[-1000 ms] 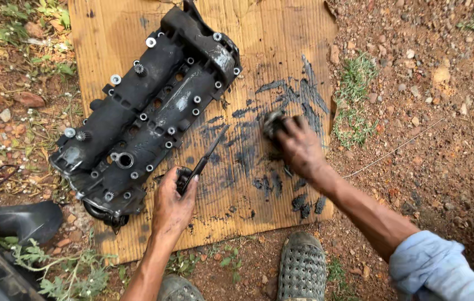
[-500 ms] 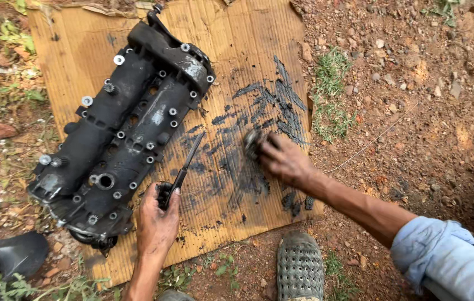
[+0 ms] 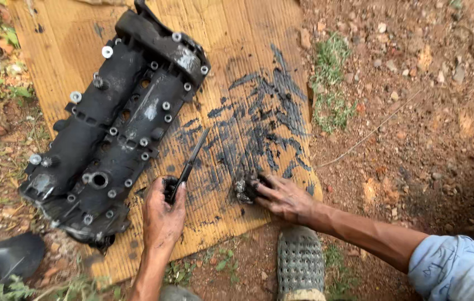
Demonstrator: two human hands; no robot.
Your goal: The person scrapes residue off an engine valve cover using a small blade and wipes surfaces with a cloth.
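Note:
A black, greasy engine valve cover (image 3: 119, 128) with several silver bolts lies diagonally on a sheet of brown cardboard (image 3: 248, 39). My left hand (image 3: 161, 214) grips a thin knife (image 3: 192, 159) by its black handle, and the blade points up and right, next to the cover's near edge. My right hand (image 3: 284, 198) presses a dark, grimy lump (image 3: 243, 189) onto the cardboard near its front edge. Black grease smears (image 3: 270, 117) streak the cardboard above that hand.
The cardboard lies on bare reddish dirt with stones and a grass tuft (image 3: 331, 83) to the right. A grey perforated shoe (image 3: 299, 262) stands at the cardboard's front edge. A dark curved object (image 3: 2, 256) lies at the bottom left among weeds.
My right hand has slid the dark lump down the cardboard toward its front edge. My left hand keeps the knife in much the same place beside the cover.

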